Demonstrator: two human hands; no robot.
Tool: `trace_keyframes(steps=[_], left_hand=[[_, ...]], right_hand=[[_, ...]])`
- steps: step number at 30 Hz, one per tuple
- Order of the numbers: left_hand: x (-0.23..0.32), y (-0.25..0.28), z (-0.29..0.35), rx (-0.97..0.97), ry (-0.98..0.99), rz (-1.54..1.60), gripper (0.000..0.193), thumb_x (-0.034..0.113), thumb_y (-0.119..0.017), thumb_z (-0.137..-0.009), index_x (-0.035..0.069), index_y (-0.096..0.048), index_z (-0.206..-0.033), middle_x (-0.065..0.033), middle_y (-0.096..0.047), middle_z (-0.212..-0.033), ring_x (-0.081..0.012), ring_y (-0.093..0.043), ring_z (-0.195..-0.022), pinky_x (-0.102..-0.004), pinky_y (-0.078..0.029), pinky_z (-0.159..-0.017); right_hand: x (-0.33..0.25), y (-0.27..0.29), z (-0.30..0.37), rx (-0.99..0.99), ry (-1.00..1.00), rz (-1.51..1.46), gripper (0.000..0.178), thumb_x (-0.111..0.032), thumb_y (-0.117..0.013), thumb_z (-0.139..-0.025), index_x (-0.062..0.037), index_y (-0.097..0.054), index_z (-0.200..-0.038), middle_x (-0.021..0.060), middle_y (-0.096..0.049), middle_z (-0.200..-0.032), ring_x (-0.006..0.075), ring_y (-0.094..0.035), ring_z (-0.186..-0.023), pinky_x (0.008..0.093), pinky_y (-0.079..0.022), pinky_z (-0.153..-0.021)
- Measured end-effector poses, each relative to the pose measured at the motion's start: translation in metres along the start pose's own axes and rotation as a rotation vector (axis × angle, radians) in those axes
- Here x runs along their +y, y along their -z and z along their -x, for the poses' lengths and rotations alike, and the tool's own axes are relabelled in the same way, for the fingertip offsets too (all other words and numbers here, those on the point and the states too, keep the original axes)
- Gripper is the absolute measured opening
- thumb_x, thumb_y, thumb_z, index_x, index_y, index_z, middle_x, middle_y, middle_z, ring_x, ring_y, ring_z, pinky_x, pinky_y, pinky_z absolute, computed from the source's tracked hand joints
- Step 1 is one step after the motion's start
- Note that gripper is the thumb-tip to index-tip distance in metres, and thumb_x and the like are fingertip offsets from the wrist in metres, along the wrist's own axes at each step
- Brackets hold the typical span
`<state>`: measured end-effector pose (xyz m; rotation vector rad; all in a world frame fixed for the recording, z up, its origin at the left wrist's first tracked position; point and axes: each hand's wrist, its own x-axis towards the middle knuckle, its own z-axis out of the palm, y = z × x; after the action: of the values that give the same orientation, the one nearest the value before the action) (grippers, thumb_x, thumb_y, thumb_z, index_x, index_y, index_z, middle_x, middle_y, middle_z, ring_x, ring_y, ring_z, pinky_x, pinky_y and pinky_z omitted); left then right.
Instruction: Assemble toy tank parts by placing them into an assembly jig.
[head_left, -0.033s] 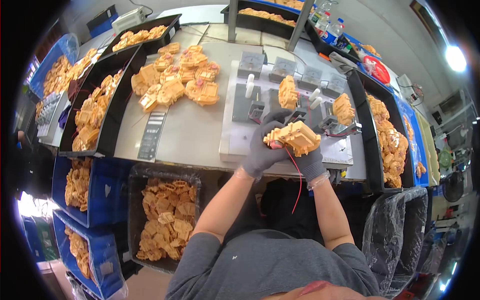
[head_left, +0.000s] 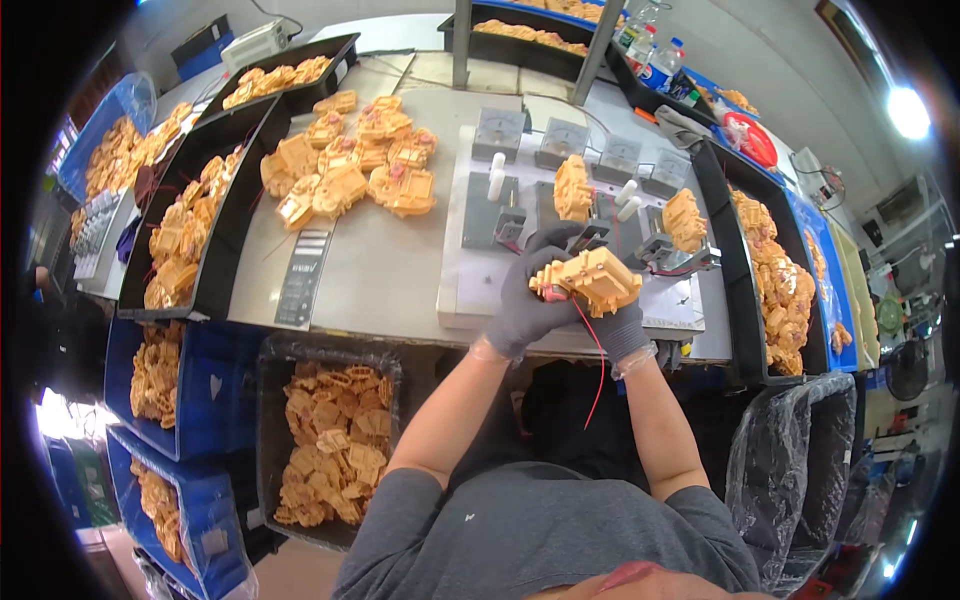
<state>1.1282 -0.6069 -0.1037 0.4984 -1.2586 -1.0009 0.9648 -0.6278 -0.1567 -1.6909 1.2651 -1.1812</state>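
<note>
Both hands wear grey gloves and hold one tan plastic housing point(head_left: 590, 279) above the front edge of the test board. My left hand point(head_left: 525, 305) closes round its left side, where a small pinkish-red part shows. My right hand point(head_left: 620, 330) grips it from below on the right, fingers partly hidden by the housing. A red wire point(head_left: 601, 375) hangs from the housing between my forearms. Just beyond, one tan housing point(head_left: 572, 190) stands on a fixture of the white test board point(head_left: 470, 290), and another housing point(head_left: 684, 220) stands on a fixture farther right.
Several panel meters point(head_left: 498, 132) line the board's back. A cluster of tan housings point(head_left: 365, 155) lies on the table at left. Black trays of housings flank the work area, the left tray point(head_left: 240, 210) and the right tray point(head_left: 735, 270). Below stands a lined bin point(head_left: 268, 440) of tan parts.
</note>
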Motion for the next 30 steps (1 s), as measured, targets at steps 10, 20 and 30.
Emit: trace_keyframes(steps=[10, 20, 30], left_hand=[[-0.005, 0.007, -0.005, -0.239, 0.193, -0.008, 0.035, 0.006, -0.068, -0.054, 0.0, -0.06, -0.088, -0.0147, -0.052, -0.121, -0.0232, -0.051, -0.111, -0.0333, -0.039, -0.093], [-0.032, 0.027, 0.007, -0.179, 0.364, 0.077, 0.068, 0.05, -0.058, -0.082, -0.001, -0.048, -0.126, -0.0105, -0.057, -0.116, -0.0194, -0.056, -0.102, -0.0346, -0.045, -0.087], [-0.009, 0.001, 0.001, -0.025, 0.398, 0.028, 0.026, 0.024, -0.061, -0.084, 0.0, -0.057, -0.078, -0.0237, -0.045, -0.13, -0.0336, -0.048, -0.117, -0.0425, -0.042, -0.094]], right_hand=[[-0.124, 0.059, -0.041, -0.16, 0.133, 0.217, 0.014, -0.014, -0.065, -0.08, -0.0018, -0.066, -0.089, 0.0049, -0.065, -0.073, 0.0073, -0.056, -0.067, 0.0242, -0.047, -0.063], [-0.143, 0.044, -0.128, -0.227, 0.122, 0.642, 0.062, -0.044, -0.057, -0.076, -0.0192, -0.042, -0.131, 0.0208, -0.061, -0.106, 0.0351, -0.061, -0.094, 0.04, -0.047, -0.083], [0.084, 0.318, -0.206, 0.68, -0.035, 0.729, 0.053, -0.035, -0.061, -0.078, -0.0141, -0.051, -0.125, 0.0198, -0.058, -0.115, 0.0311, -0.057, -0.106, 0.036, -0.042, -0.093]])
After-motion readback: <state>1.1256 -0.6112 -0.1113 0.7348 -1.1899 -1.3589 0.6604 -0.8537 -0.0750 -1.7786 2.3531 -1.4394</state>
